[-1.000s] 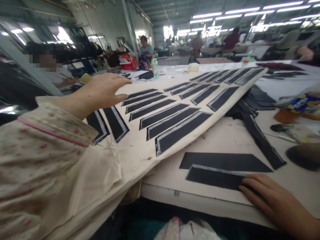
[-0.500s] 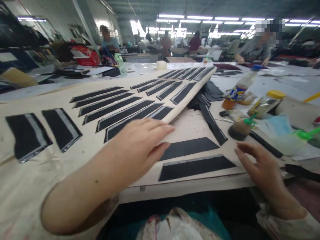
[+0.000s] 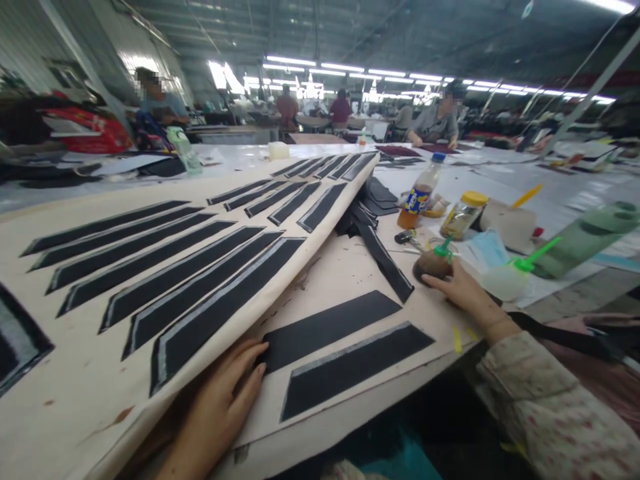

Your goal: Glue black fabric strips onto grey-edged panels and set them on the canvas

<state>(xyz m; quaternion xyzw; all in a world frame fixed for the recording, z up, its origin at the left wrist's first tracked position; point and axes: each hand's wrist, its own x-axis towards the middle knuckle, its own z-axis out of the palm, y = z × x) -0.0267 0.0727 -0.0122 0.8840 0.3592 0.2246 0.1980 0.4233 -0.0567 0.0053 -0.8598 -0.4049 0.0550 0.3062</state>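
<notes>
My left hand (image 3: 220, 407) lies flat and open on the table, fingertips touching the end of a black fabric strip (image 3: 325, 328) just under the raised edge of a cream board (image 3: 90, 373). The board carries several black strips with grey edges (image 3: 210, 313). A second black strip with a grey edge (image 3: 350, 367) lies nearer the table's front. My right hand (image 3: 460, 288) reaches right and rests against a brown glue pot with a green cap (image 3: 434, 263); its fingers are partly hidden behind it.
A heap of loose black strips (image 3: 373, 200) lies behind the board. To the right stand an orange drink bottle (image 3: 419, 197), a yellow-lidded jar (image 3: 463, 213), a squeeze bottle with green nozzle (image 3: 515, 275) and a green bottle (image 3: 580, 237). Other people work at far tables (image 3: 435, 120).
My left hand came off the top of the board and went down to the black strip under its edge. My right hand moved from the near strip out to the glue pot.
</notes>
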